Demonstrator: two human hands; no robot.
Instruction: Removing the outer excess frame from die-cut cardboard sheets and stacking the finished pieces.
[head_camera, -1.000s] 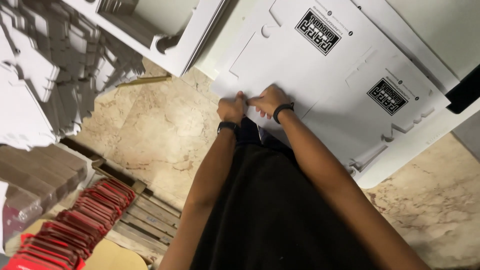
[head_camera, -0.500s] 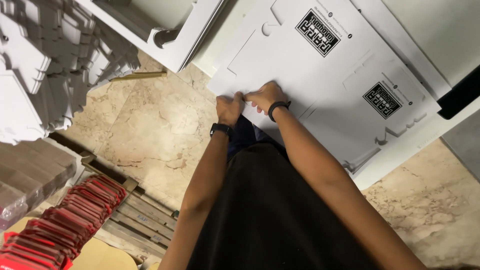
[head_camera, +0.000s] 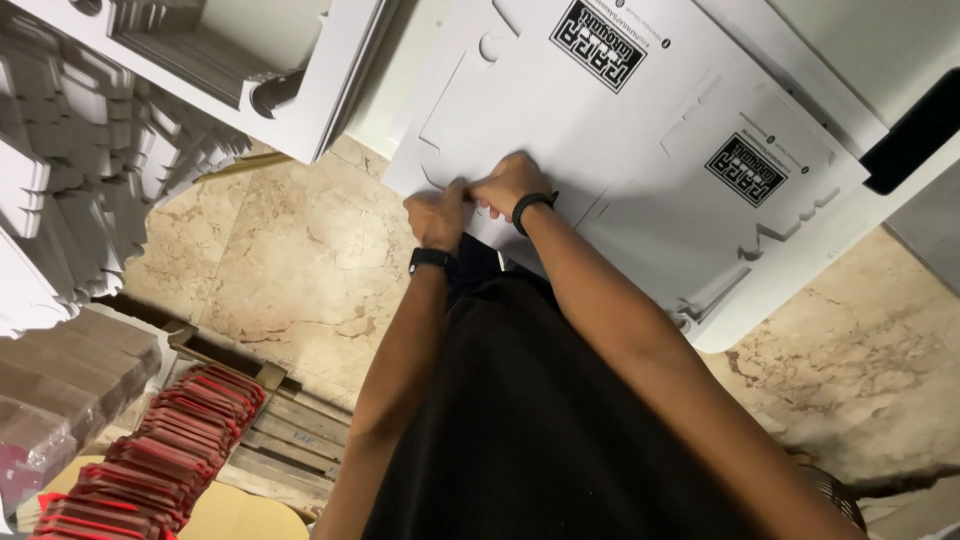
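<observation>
Flat die-cut cardboard sheet (head_camera: 640, 130) on surface (head_camera: 800, 290), top centre-right. Both hands side by side, touching, on sheet's near edge: left hand (head_camera: 436, 216), right hand (head_camera: 508, 184). Stacked folded boxes (head_camera: 70, 190) far left. Wooden pallet (head_camera: 280, 420) on floor (head_camera: 270, 270), lower left; bundled flat packs (head_camera: 150, 470) upon it.

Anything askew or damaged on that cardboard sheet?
Nothing stands out. The white die-cut cardboard sheet lies flat on its stack; left hand and right hand pinch its near edge. No tears visible.
</observation>
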